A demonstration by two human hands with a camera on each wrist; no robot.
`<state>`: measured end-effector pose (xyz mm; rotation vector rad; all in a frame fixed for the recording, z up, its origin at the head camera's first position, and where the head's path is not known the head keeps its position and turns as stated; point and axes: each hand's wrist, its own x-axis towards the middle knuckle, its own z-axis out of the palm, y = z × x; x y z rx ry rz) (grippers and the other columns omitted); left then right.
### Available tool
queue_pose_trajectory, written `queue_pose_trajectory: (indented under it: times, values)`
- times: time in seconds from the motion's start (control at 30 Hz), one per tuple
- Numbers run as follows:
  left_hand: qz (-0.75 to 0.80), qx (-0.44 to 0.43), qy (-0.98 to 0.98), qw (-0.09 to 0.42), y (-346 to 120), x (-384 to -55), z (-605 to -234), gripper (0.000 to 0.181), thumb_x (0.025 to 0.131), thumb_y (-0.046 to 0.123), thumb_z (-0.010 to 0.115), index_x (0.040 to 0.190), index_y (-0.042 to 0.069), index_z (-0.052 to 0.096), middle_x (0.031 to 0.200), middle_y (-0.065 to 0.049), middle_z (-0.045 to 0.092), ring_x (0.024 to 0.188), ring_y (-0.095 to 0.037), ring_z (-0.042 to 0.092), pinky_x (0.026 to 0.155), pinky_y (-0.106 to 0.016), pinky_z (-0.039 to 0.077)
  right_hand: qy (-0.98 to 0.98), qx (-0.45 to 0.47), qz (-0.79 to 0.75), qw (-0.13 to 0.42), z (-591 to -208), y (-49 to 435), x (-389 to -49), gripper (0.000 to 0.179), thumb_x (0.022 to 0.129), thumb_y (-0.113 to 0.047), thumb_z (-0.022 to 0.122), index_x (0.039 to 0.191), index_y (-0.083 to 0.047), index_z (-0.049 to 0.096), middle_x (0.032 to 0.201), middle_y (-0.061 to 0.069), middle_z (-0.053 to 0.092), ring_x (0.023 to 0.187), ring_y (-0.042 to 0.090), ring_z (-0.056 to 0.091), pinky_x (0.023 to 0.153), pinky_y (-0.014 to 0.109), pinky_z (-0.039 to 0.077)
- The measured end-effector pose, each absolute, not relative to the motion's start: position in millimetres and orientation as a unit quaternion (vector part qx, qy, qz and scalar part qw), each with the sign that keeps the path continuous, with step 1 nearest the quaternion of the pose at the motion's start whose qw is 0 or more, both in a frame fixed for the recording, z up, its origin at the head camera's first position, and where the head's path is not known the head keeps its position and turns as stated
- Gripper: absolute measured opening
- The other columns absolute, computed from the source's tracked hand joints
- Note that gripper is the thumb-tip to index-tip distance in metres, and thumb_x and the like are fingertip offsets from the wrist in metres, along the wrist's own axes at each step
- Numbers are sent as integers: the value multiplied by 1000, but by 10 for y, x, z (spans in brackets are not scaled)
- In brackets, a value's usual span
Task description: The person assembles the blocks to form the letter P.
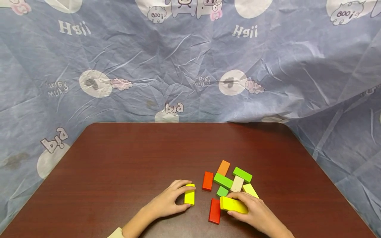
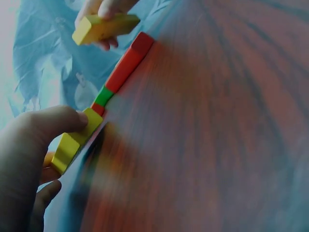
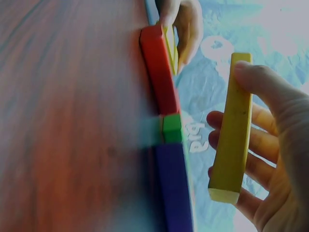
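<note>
So the biggest thing in front of me is a crinkled blue-grey sheet (image 1: 184, 59) with cartoon prints, hanging behind my red-brown worktop (image 1: 134, 152). Both my hands are busy, btw. My right hand (image 1: 253, 210) has the first yellow block (image 1: 233, 205) pinched between thumb and fingers, up off the worktop. My left hand (image 1: 169, 200) has thumb and fingers curled round the second yellow block (image 1: 189, 195), which sits on the worktop, left of all the other blocks.

Down to the loose stuff: the near red block (image 1: 214, 211) lies just beside the end of the one in my right hand, as seen from above, and the far red block (image 1: 208, 180) is a bit further back. The middle green block (image 1: 223, 181) and the far green block (image 1: 242, 174) have a pale block (image 1: 236, 183) between them. A light yellow block (image 1: 250, 190) is partly hidden by my right hand. There's a dark blue block (image 3: 174, 188) too, in the right wrist view. An orange block (image 1: 223, 167) pokes out behind the middle green one, and the tiniest visible bit is a small green block (image 1: 222, 191) on its near side.
</note>
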<state>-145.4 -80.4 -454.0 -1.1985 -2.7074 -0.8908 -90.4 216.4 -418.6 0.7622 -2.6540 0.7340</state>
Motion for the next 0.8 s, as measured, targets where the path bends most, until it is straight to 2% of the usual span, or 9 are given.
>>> queue_pose_trajectory:
  times: [0.27,0.43,0.63,0.8]
  values:
    - [-324,-329,-887,-4,-848,-1559,-4580,43,84,31,64,125,23,53,136,-2,43,126,-20,39,97,-42,43,-922,275,247,119,-4055,1910,-924,30,77,-38,70,103,-29,60,95,-17,61,78,-4,50,63,15,43]
    - [-355,-311,-881,-31,-871,-1621,-4585,45,85,36,61,127,22,51,139,-4,39,129,-25,36,99,-48,39,-920,293,240,100,-3987,1665,-931,29,79,-42,67,104,-30,59,94,-20,59,76,-5,48,61,14,41]
    - [-376,-308,-873,-43,-909,-1656,-4598,46,89,46,51,128,22,51,140,-4,38,131,-27,34,100,-52,37,-924,311,212,65,-3955,1306,-927,33,80,-43,65,106,-24,60,94,-14,60,76,-2,48,58,15,39]
    - [-368,-314,-874,-36,-918,-1673,-4606,45,89,47,50,128,24,51,141,-2,39,131,-25,35,101,-51,37,-940,290,173,40,-4023,1027,-930,38,80,-46,63,109,-22,59,100,-9,62,81,5,56,55,21,42]
